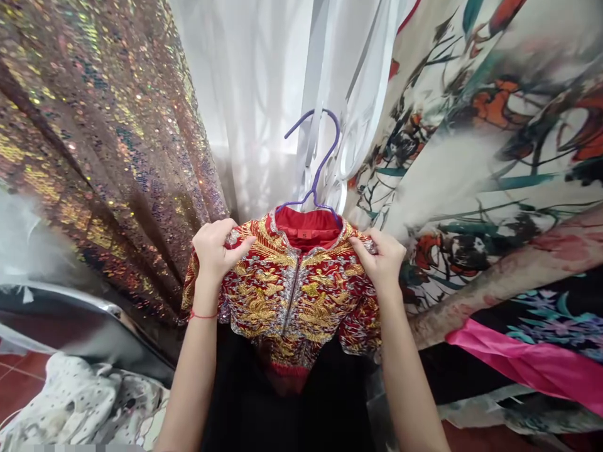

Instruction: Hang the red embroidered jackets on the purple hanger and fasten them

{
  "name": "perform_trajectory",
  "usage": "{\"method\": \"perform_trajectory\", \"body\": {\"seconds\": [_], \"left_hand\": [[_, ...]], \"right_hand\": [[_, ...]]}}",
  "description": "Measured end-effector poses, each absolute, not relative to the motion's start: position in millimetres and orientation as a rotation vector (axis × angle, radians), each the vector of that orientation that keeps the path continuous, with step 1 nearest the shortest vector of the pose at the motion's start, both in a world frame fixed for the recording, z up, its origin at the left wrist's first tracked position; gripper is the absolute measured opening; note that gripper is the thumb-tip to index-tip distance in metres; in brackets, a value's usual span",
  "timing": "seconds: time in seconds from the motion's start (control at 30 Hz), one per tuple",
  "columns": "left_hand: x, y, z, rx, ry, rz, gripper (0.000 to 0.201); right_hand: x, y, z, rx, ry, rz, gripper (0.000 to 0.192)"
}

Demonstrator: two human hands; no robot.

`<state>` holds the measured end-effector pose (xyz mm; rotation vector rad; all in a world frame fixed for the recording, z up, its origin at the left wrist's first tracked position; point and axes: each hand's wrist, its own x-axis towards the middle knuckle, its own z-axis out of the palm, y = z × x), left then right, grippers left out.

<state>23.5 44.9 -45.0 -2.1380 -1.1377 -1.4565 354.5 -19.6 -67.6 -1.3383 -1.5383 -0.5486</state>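
Centre frame: red-and-gold jacket (294,295) on a purple hanger (315,166). Left hand (215,248) pinches one shoulder, right hand (382,257) pinches the other, fingers closed on cloth. Sequin fabric (94,138) upper left, floral fabric (494,144) right.

Single head-worn camera, facing forward and slightly downward. It sits close to the hanging fabrics; edges appear blurred, probably lens distortion.

Both forearms reach up and forward; the left hand (214,250) and the right hand (382,260) have their fingers curled in a pinch.
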Motion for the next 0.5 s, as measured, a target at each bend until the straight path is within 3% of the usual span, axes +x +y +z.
{"method": "perform_trajectory", "body": {"seconds": [0.33,0.4,0.47,0.5], "left_hand": [[35,45,-48,-2.079,-1.302,-1.501,0.062],[36,43,-49,-2.087,-1.306,-1.512,0.062],[38,39,-50,-2.078,-1.312,-1.515,0.062],[39,37,-51,-2.069,-1.315,-1.517,0.063]], "right_hand": [[306,-75,-70,-1.415,-1.205,-0.682,0.042],[285,-89,-73,-1.352,-1.165,-0.740,0.027],[264,-96,-79,-1.342,-1.230,-0.557,0.010],[254,-97,-82,-1.352,-1.283,-0.350,0.013]]}}
